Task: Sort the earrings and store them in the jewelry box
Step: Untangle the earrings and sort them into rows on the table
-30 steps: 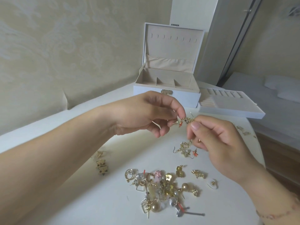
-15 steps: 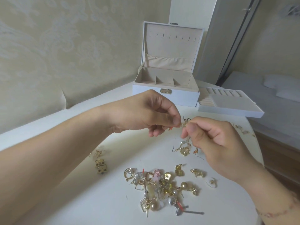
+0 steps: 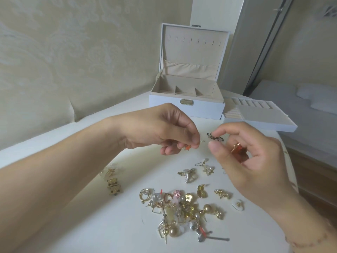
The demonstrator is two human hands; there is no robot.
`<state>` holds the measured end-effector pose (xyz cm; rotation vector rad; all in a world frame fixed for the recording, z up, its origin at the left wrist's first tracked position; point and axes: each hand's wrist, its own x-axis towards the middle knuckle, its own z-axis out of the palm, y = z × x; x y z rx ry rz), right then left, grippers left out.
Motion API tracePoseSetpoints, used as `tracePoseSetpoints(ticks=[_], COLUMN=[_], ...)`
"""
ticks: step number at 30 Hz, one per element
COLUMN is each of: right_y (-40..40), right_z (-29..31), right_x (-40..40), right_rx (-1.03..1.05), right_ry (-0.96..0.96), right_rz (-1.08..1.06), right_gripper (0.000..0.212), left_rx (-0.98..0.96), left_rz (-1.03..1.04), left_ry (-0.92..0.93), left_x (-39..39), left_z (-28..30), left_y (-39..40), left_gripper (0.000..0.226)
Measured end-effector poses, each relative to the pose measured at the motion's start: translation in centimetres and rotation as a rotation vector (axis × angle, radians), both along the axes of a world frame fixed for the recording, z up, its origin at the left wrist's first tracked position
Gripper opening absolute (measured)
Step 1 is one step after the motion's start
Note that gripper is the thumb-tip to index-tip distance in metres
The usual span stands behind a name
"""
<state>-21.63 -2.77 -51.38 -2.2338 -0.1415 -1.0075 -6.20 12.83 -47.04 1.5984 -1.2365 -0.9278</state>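
A white desk fills a room corner papered in pale cream damask wallpaper, with a bed and white pillows off its right edge, beyond a grey sliding door. No brand name or writing can be read anywhere.

At the desk's far edge a white jewelry box stands with its lid upright, its beige compartments showing and a gold clasp on the front. Its removable tray lies just beside it toward the far right corner.

Above the middle of the desk, a person's left hand curls its fingers downward, thumb and forefinger pinching a small gold earring with an orange star. The right hand, close by but not touching the left, holds a dark-looking hooked earring at its fingertips, thumb slightly apart, and tucks an orange-and-gold piece against its curled fingers.

Below the hands, two pearl-and-gold earrings lie loose. Nearer the front edge sits a tangled pile of earrings: gold hoops, pearls, a pink stud. A few gold square earrings rest apart toward the left, beneath the left forearm.
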Motion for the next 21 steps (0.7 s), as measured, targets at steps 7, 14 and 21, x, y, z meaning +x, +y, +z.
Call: tracePoseSetpoints(ticks=[7, 14, 21], right_y=[-0.1, -1.2, 0.7], right_z=[-0.1, 0.2, 3.3], right_x=[0.0, 0.4, 2.3], right_rx=[0.043, 0.004, 0.355], right_ry=[0.138, 0.218, 0.161], right_rz=[0.164, 0.138, 0.152], right_gripper=[0.014, 0.036, 0.004], left_rx=[0.028, 0.057, -0.063], left_rz=[-0.002, 0.116, 0.314], left_ry=[-0.055, -0.556, -0.428], left_x=[0.1, 1.7, 1.7], left_z=[-0.1, 1.6, 1.4], left_y=[0.0, 1.4, 0.8], left_gripper=[0.011, 0.024, 0.015])
